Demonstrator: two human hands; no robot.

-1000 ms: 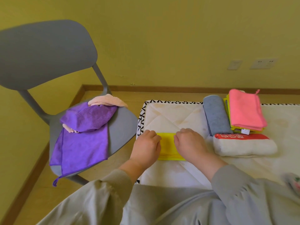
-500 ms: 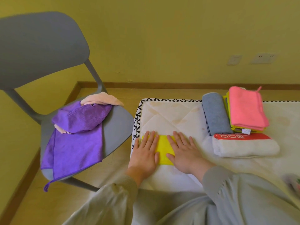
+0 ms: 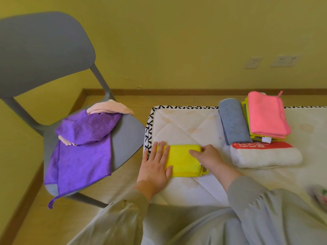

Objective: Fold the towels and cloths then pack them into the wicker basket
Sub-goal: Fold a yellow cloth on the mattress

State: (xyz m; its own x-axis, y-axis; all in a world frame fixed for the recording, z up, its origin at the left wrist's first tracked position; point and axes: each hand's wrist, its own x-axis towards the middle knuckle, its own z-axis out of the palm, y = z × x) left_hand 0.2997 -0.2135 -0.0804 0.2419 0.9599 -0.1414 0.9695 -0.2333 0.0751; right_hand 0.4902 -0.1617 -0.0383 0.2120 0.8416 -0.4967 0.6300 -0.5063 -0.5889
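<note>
A folded yellow cloth [image 3: 183,160] lies on the white quilted mat [image 3: 178,126]. My left hand [image 3: 155,165] lies flat on its left end with straight fingers. My right hand [image 3: 208,156] holds the cloth's right edge, thumb on top and fingers curled at the side. To the right sit folded cloths: a grey one [image 3: 232,121], a pink one [image 3: 266,114] on a yellow-green pile, and a white towel with a red band [image 3: 265,154]. No wicker basket is in view.
A grey chair [image 3: 123,137] stands left of the mat, carrying unfolded purple cloths [image 3: 83,147] and a peach cloth [image 3: 109,107]. Wooden floor and a yellow wall with sockets lie behind. A patterned object [image 3: 320,195] shows at the right edge.
My hands have spread apart along the yellow cloth. The right hand went from flat pressing to holding the right edge; more of the cloth shows now.
</note>
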